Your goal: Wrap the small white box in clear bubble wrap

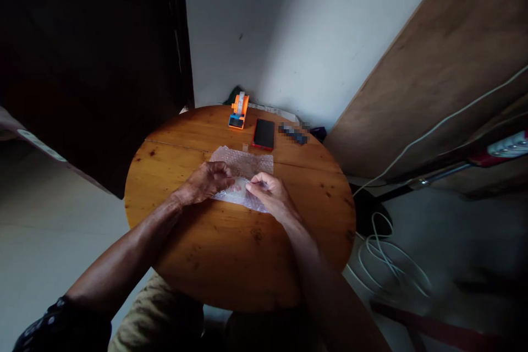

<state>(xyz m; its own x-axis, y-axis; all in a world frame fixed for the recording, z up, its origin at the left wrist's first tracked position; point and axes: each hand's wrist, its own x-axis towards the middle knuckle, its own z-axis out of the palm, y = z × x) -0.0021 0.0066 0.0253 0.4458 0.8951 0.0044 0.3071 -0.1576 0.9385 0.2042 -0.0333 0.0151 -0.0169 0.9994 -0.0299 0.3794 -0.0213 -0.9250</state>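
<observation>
Both hands lay on a sheet of bubble wrap in the middle of the round wooden table. The left hand pressed it with curled fingers, and the right hand pinched its near edge. Far behind stood an orange tape dispenser and, right of it, a black phone.
</observation>
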